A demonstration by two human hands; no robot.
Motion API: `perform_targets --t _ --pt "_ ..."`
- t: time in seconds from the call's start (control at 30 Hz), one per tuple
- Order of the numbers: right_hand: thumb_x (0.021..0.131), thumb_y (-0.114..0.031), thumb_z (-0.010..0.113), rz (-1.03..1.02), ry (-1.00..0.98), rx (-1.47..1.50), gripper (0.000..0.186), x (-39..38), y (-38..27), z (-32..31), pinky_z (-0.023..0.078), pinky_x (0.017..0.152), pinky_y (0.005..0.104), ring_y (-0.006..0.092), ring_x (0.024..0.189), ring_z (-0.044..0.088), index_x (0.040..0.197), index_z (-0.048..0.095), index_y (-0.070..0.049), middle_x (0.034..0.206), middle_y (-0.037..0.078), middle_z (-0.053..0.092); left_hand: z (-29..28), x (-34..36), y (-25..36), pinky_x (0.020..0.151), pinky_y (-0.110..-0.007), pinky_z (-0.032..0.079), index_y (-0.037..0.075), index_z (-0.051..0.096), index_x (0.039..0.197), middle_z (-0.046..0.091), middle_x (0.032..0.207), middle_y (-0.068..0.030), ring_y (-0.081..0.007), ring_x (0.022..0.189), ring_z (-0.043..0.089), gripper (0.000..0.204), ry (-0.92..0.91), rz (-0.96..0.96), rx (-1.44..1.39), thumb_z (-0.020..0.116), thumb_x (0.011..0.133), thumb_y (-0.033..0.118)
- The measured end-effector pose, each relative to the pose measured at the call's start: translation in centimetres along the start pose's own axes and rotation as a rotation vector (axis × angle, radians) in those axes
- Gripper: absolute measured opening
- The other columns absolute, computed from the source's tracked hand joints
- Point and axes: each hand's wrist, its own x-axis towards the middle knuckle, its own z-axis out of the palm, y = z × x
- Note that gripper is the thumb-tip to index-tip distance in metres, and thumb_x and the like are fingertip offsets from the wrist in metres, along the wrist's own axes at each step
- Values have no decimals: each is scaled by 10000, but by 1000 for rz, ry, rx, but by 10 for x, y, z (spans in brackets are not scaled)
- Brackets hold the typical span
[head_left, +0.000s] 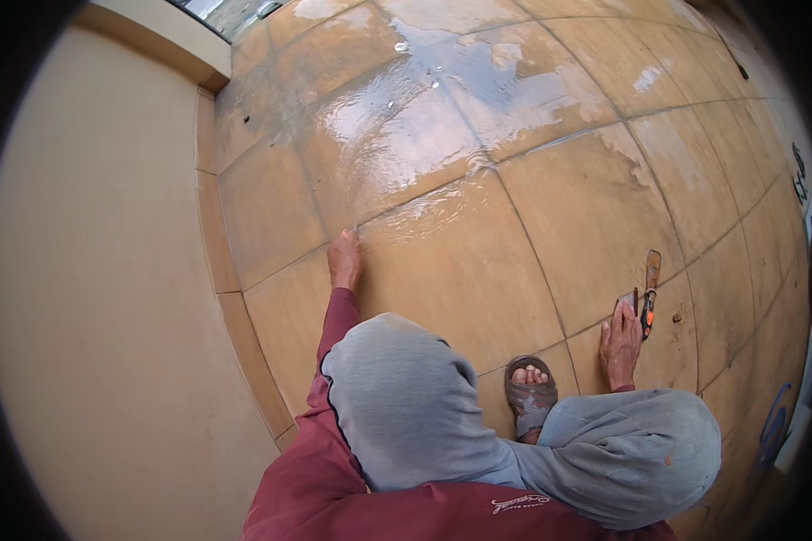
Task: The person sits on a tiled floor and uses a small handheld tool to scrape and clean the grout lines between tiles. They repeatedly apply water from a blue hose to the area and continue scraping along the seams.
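Note:
My left hand (345, 260) is closed low over the tiled floor (442, 279), near a joint between tiles. Water fans out just beyond its knuckles; whatever the fingers hold is hidden. On the right, my right hand (620, 347) reaches down to the floor, its fingers against a small flat piece (628, 299) with a dark edge, which pokes out past the fingertips. Right beside that hand lies a scraper (652, 269) with a stained flat blade and a black and orange handle.
A pale wall (126, 270) with a tile skirting (230, 307) runs along my left. Rippling water (424, 135) covers the tiles ahead, with small white bits in it. My sandalled foot (530, 388) stands between my hands. A small dark lump (678, 318) lies right of the scraper.

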Motion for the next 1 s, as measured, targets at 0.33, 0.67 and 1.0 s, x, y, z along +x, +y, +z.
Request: perform_targets --t 0.33,0.67,1.0 --pt "863 40 657 -255 -380 306 120 107 23 -70 524 776 414 334 855 660 973 610 31 895 182 636 -85 -24 -78 840 -558 540 -27 704 993 707 1035 -320 -503 1009 695 519 97 -172 15 434 1058 412" --pt "892 -2 675 -593 -417 194 111 251 -190 -144 524 751 456 383 845 673 990 624 4 947 185 691 -56 -46 -135 580 -498 580 120 620 894 742 803 -139 -370 652 724 288 335 14 347 560 1051 354" --pt "1058 -355 589 -375 99 254 620 186 -369 97 271 1265 548 422 1509 353 1519 465 40 1559 236 429 -49 -56 -135 507 -404 553 162 569 829 641 720 -52 -271 576 682 245 472 108 515 649 1002 314"
